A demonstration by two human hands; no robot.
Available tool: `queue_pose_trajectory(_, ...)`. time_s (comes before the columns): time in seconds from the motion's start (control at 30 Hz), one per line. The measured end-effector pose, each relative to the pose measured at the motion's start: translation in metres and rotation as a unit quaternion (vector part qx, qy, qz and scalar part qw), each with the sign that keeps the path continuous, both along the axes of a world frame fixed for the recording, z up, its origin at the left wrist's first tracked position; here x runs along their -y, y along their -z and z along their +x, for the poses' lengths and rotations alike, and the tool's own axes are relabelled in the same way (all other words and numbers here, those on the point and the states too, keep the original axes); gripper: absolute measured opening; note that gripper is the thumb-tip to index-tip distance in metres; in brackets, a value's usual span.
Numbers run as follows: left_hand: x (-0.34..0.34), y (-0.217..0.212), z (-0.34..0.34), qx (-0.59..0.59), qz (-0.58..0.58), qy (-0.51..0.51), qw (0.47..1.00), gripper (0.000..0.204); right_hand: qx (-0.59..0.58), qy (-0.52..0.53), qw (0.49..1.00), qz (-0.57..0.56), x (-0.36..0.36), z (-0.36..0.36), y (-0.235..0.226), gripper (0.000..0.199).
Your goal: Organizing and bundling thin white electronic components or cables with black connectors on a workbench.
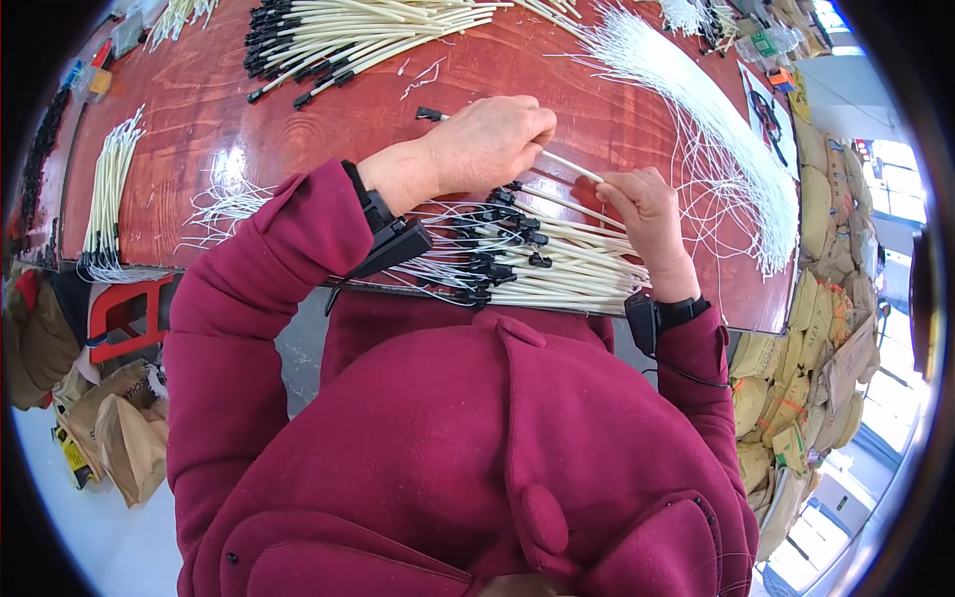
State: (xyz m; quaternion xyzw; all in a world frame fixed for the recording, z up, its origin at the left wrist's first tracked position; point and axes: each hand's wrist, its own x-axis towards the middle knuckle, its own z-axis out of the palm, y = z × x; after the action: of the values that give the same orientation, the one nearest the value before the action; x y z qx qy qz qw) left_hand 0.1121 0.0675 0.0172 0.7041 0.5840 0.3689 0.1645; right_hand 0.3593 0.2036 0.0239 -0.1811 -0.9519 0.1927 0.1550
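Observation:
A thin cream rod runs between my two hands above the table. My left hand is closed round it, back of the hand up, and a black fitting sticks out on the left, in line with the rod. Thumb and fingers of my right hand pinch the rod's right part. Just below my hands, a pile of similar cream rods lies along the near table edge, black fittings at their left ends. Thin white strands trail left from those fittings.
A large fan of white strands spreads over the right of the red wooden table. Bundled cream rods lie at the far side, another bundle at the left. Stacked sacks stand right; a red stool stands left.

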Motion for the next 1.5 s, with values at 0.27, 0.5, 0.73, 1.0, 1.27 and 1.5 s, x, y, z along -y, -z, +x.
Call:
queue_pose_trajectory(0.27,-0.008,-0.002,0.014,-0.014,0.016,0.020,1.000,0.008,-0.030,0.012,0.999,-0.039,0.007,-0.006,0.000,0.013)
queue_pose_trajectory(0.5,0.000,-0.017,0.011,-0.132,-0.002,-0.017,0.991,0.013,-0.022,0.005,0.999,-0.049,0.010,-0.017,-0.006,0.012)
queue_pose_trajectory(0.73,0.054,-0.043,-0.046,-0.117,0.187,-0.223,0.950,0.035,-0.055,0.019,0.994,-0.094,0.002,-0.018,-0.018,0.012)
queue_pose_trajectory(1.0,0.086,-0.026,-0.035,0.098,0.118,-0.200,0.968,0.008,-0.094,-0.026,0.995,-0.012,0.011,0.001,0.000,0.007)
queue_pose_trajectory(1.27,0.090,-0.058,-0.024,-0.035,0.204,-0.297,0.932,0.012,-0.150,-0.102,0.978,0.098,0.011,-0.017,-0.027,0.011)
queue_pose_trajectory(1.5,0.098,-0.046,-0.054,0.006,0.274,-0.354,0.894,0.009,-0.130,-0.055,0.987,0.082,0.007,-0.006,-0.032,0.017)
